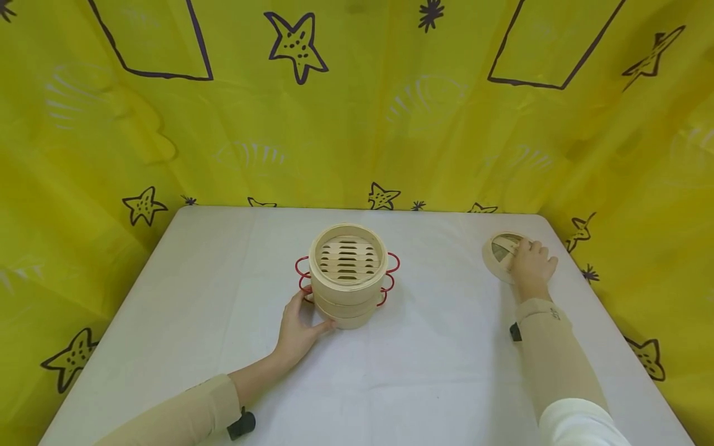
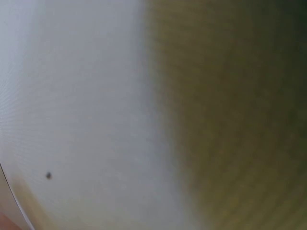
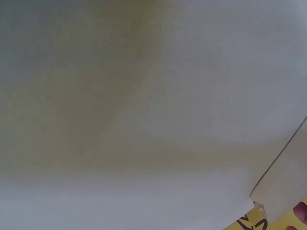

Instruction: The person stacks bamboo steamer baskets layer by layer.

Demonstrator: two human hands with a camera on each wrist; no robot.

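Note:
A stack of round bamboo steamer baskets point(image 1: 347, 297) stands mid-table, its slatted floor showing through the uncovered top. Red loop handles point(image 1: 393, 262) stick out on both sides. My left hand point(image 1: 297, 330) holds the stack low on its left, the thumb along the front of the bottom basket and the fingers by the left handles. Far to the right, a domed bamboo steamer lid point(image 1: 496, 263) lies on the table. My right hand point(image 1: 532, 267) grips it from above, fingers bent over its top and hiding its right part. Both wrist views are blurred and show little of the hands' work.
A white cloth covers the table point(image 1: 424, 359). Behind it and along both sides hangs a yellow curtain point(image 1: 346, 124) with drawn starfish and shells. The right back corner of the table point(image 1: 538, 218) is close beyond the lid. Dark wrist devices point(image 1: 242, 425) sit under both sleeves.

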